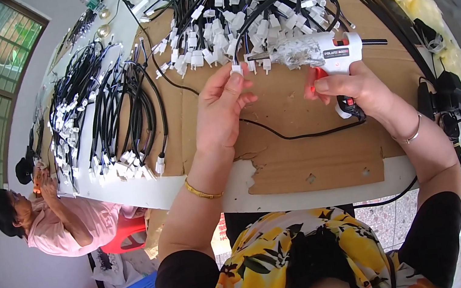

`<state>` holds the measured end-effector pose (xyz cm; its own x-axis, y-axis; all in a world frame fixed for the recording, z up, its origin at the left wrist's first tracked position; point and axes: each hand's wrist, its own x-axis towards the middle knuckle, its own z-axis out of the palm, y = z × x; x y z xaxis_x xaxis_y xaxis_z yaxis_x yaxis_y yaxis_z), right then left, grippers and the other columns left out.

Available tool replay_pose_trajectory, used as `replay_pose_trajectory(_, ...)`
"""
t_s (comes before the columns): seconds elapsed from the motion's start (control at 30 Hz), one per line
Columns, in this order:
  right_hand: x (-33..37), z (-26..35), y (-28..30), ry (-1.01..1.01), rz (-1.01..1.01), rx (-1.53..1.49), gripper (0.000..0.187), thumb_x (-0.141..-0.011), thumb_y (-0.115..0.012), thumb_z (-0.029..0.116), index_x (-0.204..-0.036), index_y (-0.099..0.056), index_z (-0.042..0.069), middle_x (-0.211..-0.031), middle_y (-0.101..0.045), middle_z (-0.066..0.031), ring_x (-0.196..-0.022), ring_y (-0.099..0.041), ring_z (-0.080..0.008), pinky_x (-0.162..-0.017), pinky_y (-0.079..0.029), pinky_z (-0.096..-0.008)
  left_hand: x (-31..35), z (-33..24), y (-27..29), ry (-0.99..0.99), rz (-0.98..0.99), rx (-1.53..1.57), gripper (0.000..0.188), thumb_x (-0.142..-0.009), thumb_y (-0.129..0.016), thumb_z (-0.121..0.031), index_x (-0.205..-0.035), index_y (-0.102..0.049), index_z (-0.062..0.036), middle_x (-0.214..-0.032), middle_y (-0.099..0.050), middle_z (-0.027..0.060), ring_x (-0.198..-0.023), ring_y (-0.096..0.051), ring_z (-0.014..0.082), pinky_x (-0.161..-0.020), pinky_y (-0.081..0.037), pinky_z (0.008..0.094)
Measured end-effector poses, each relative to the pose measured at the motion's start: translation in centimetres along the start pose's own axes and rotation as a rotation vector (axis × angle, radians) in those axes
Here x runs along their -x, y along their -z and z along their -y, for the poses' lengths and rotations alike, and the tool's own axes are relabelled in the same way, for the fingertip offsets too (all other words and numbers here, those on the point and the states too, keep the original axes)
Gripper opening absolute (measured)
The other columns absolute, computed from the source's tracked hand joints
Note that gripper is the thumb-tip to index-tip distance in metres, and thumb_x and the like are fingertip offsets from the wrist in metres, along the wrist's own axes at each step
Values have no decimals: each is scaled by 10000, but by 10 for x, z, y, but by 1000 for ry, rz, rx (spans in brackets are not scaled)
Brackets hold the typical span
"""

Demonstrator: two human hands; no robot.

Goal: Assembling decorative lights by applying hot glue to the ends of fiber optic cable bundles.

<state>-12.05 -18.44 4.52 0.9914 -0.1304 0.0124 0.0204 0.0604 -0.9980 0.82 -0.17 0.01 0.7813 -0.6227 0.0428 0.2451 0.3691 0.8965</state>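
Note:
My right hand (pixel 350 86) is wrapped round the handle of a white hot glue gun (pixel 344 51) with a red trigger. A black glue stick (pixel 374 42) pokes out of its back end, and its front is wrapped in crumpled foil. The nozzle points left, close to a white plug connector (pixel 236 69) on a black cable. My left hand (pixel 223 105) pinches that connector between thumb and fingers. Whether the nozzle touches it, I cannot tell. Just beyond both hands lies a big heap of black cables with white connectors (pixel 257 16).
Cardboard (pixel 313 160) covers part of the white table. More cable bundles (pixel 129 112) lie at the left. The gun's black cord (pixel 285 137) crosses the cardboard. Long black sticks (pixel 398 28) and black adapters (pixel 450 93) lie at the right. A person in pink (pixel 78 223) sits at the left edge.

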Motion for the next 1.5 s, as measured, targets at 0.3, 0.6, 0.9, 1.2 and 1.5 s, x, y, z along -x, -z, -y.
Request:
replay_pose_trajectory(0.3, 1, -3, -2, 3, 8, 82, 163, -709, -622, 36, -861, -566, 22, -756, -598, -36, -649, -522, -71, -561, -421, -205, 2, 3, -4, -111, -93, -21, 226, -789, -601, -40, -1013, -589, -11, -856, -622, 65, -740, -567, 103, -617, -469, 235)
replay_pose_trajectory(0.6, 3, -1, -9, 23, -34, 103, 183, -700, -618, -1, -869, -551, 15, -756, -567, -6, -677, -509, -61, -585, -418, -201, 3, 8, -8, -372, -173, -336, 199, -757, -603, 49, -953, -611, 19, -773, -575, -6, -658, -486, 28, -566, -391, 154)
replay_pose_trajectory(0.9, 3, -3, -10, 18, -53, 219, 177, -722, -642, 29, -865, -540, 21, -753, -551, 10, -687, -491, -51, -593, -411, -205, 4, 9, -9, -449, -186, -503, 199, -747, -616, 41, -945, -613, 24, -772, -590, 14, -646, -503, 36, -576, -409, 161)
replay_pose_trajectory(1.2, 8, -3, -16, -10, -63, 245, 178, -746, -633, 26, -891, -530, 22, -775, -551, 11, -685, -485, -40, -584, -413, -197, 4, 8, -6, -531, -228, -671, 201, -722, -628, 48, -918, -623, 3, -773, -586, 40, -665, -542, 68, -594, -439, 183)
replay_pose_trajectory(1.5, 7, 0, -13, 24, -53, 267, 162, -741, -638, 35, -856, -525, 19, -723, -530, 24, -657, -462, -31, -561, -402, -193, 1, 8, -2, -651, -211, -772, 212, -702, -630, 68, -902, -625, -1, -818, -600, 78, -696, -573, 107, -629, -477, 211)
